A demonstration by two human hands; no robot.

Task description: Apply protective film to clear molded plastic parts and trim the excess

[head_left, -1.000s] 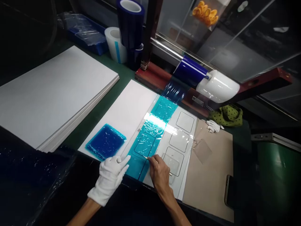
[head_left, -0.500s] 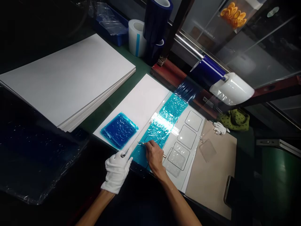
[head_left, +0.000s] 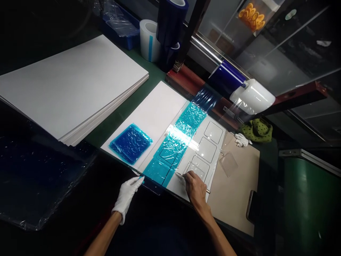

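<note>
White-gloved left hand (head_left: 128,192) pinching the blue film's (head_left: 174,142) near corner (fingertips partly hidden)

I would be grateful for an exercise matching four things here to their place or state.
1. left hand
2. right hand
3. blue film square
4. striped white roll

A. standing beside dark blue rolls
B. bare, holding a thin tool
C. lying on a white sheet
D. gloved, pinching the teal strip

1-D, 2-B, 3-C, 4-A
</note>
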